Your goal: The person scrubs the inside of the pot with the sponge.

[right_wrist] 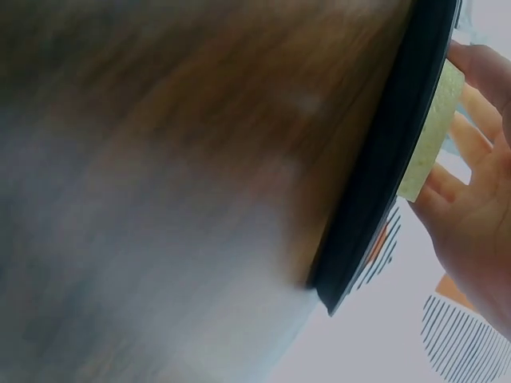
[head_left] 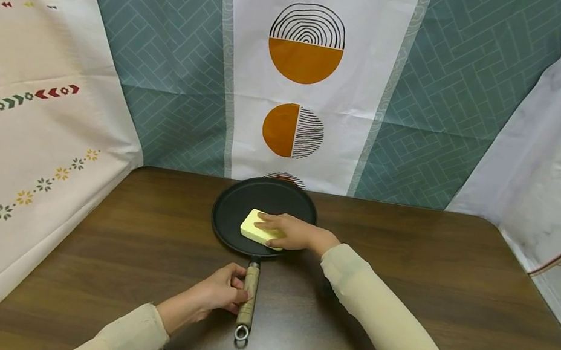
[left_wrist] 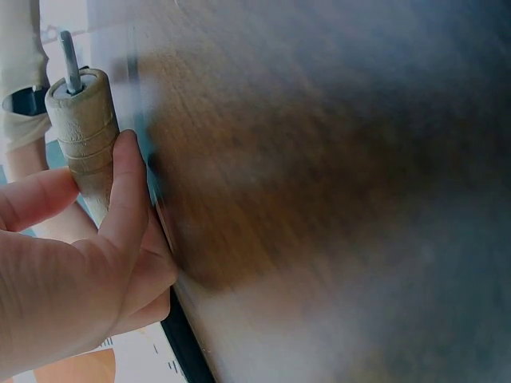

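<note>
A flat black frying pan (head_left: pixel 230 216) rests at the table's far side, its wooden handle (head_left: pixel 247 310) towards me. My left hand (head_left: pixel 225 290) grips that handle between thumb and fingers. In the left wrist view, the left hand (left_wrist: pixel 96 263) holds the handle (left_wrist: pixel 86 132) just below its metal ring end. On the pan's cooking surface lies a pale yellow sponge (head_left: pixel 252 229). My right hand (head_left: pixel 293 232) holds it from above, fingers spread across the top and thumb at the near side. From the right wrist, the sponge (right_wrist: pixel 433 136) shows flat against the pan (right_wrist: pixel 383 152) under the right hand (right_wrist: pixel 479 207).
The dark brown wooden table (head_left: pixel 405 293) extends on both sides of the pan. A patterned cloth backdrop (head_left: pixel 177 61) hangs at its far edge. Light cloths hang on the left (head_left: pixel 34 130) and right (head_left: pixel 551 169).
</note>
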